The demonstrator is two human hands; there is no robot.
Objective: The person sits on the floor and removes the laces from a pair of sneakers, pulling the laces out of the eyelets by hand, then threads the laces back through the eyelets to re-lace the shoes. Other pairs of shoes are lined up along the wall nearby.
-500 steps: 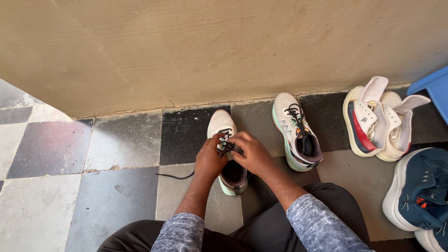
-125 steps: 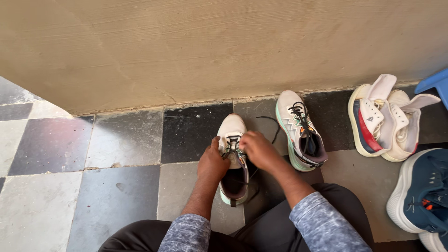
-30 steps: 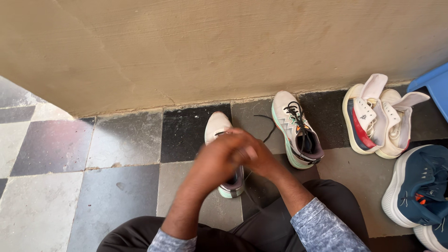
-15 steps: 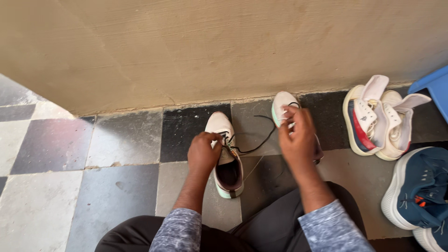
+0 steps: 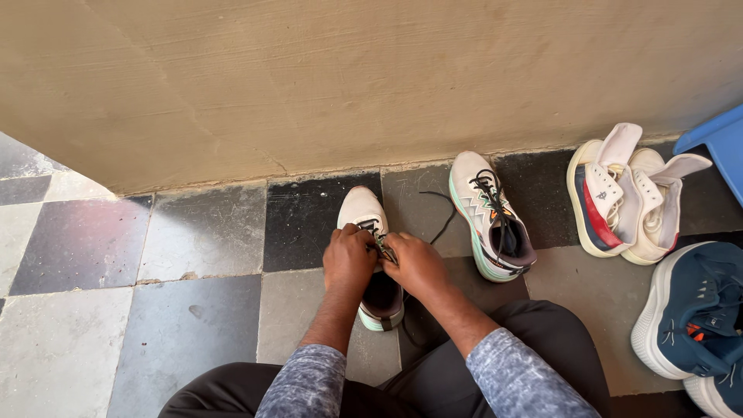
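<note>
Fingers (image 5: 377, 246) of both hands pinch the black lace over the tongue of the pale shoe (image 5: 369, 255) we work on. Its long axis runs from us toward the wall (image 5: 371, 77); left hand (image 5: 348, 259) and right hand (image 5: 418, 267) sit equally near, touching it.

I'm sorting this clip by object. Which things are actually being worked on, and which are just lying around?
In hand:
left hand
right hand
pale shoe
its black lace

Lying about:
matching shoe
white high-top pair
navy shoe
blue stool corner
</note>
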